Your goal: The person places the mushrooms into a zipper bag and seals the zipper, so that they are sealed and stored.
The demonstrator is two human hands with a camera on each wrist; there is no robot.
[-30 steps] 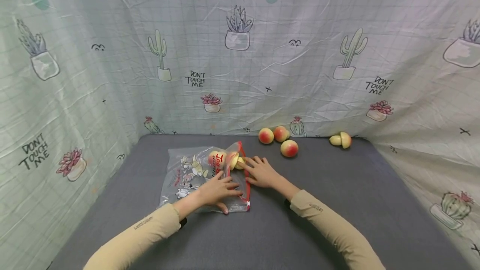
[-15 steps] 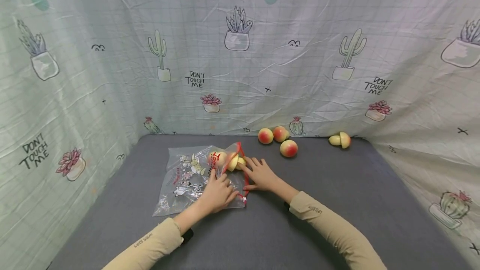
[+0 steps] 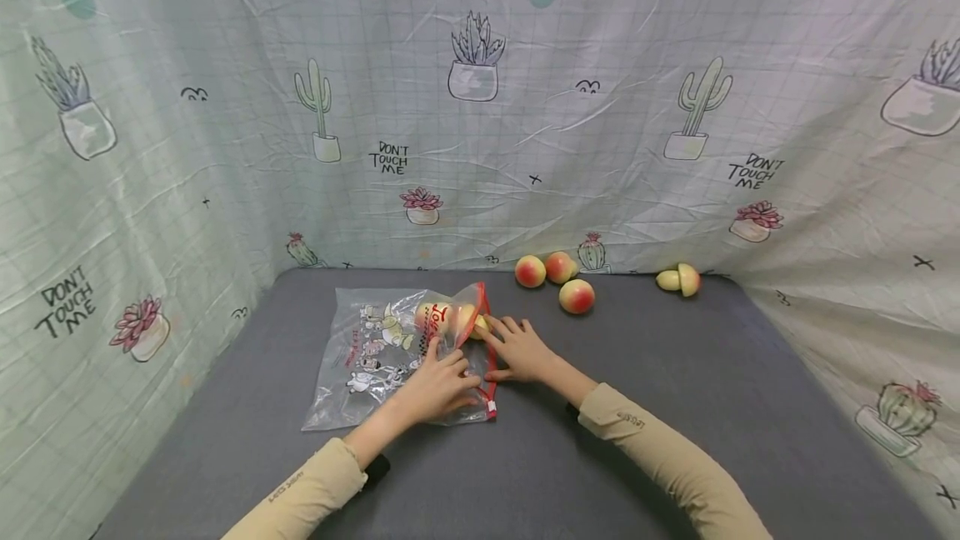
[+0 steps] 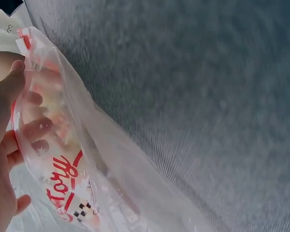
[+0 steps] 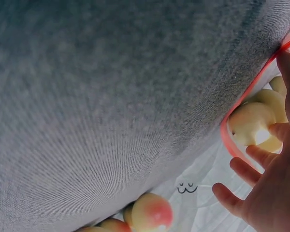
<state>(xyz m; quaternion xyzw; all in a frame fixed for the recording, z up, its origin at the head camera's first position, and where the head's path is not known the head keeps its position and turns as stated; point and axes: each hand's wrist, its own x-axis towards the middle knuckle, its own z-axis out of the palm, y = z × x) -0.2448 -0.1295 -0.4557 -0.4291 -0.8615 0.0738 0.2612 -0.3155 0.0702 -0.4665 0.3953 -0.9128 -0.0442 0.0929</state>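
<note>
A clear plastic zip bag (image 3: 341,365) with a red zip edge and cartoon prints lies on the table, its mouth facing right. My left hand (image 3: 441,382) holds the mouth's upper layer; some fingers show through the film in the left wrist view, partly blurred by it. Yellow-red toy mushrooms (image 3: 435,317) lie inside the bag. At the mouth, the pale end of a mushroom (image 5: 251,123) shows. My right hand (image 3: 523,352) touches it with extended fingertips, other fingers spread, and the thumb rests at the red lower edge (image 5: 253,82).
Beyond my right hand lie more toy mushrooms: one cap-up (image 3: 577,297), one behind it (image 3: 530,272) and another beside that (image 3: 559,267). A further mushroom (image 3: 678,280) lies at the far right. A patterned curtain (image 3: 480,148) encloses the grey table (image 3: 637,440).
My left hand's spread fingers have drawn together at the bag's mouth. The mushroom at the opening has slid slightly further under the film, while my right hand stays almost still.
</note>
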